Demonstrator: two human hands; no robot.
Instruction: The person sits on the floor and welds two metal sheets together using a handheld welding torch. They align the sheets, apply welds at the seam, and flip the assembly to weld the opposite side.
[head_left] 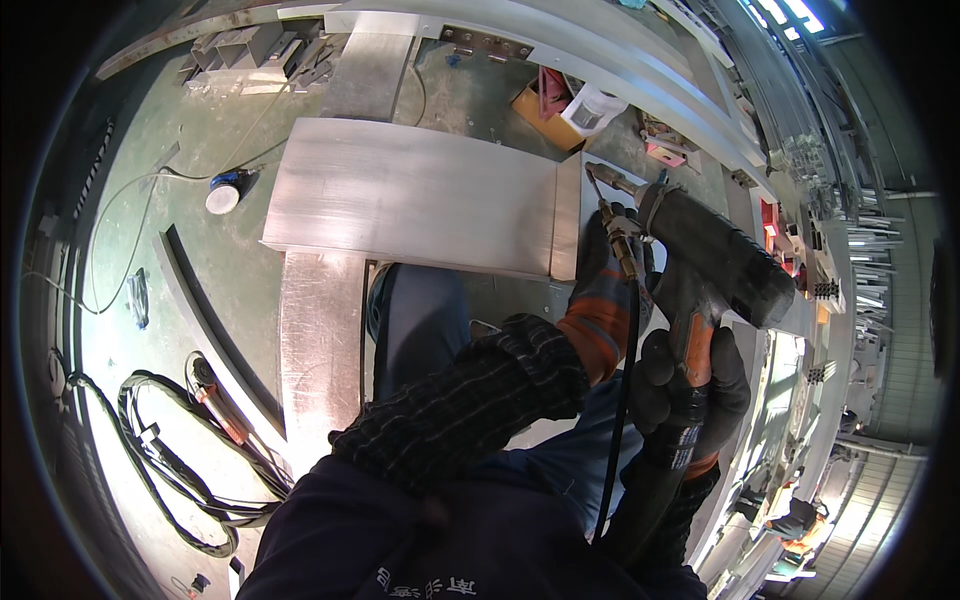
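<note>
My right hand point(692, 385), in a dark glove, is wrapped round the orange-and-black handle of a welding gun point(705, 240). The gun's narrow tip and a brass wire-feed nozzle point(622, 240) point at the far right end of a brushed metal panel point(410, 195), close to a narrow metal strip point(566, 215) along that end. A black cable runs down from the nozzle past my legs. My left hand point(597, 265), gloved with an orange cuff, reaches in under the gun beside the strip. Its fingers are mostly hidden behind the nozzle.
Long metal beams point(560, 45) cross the far side. A cardboard box point(548, 112) and a white bucket point(592, 108) stand beyond the panel. At left lie coiled black cables point(150, 470), an angle bar point(215, 340) and a blue-and-white grinder point(224, 195). Another person point(795, 525) is at far right.
</note>
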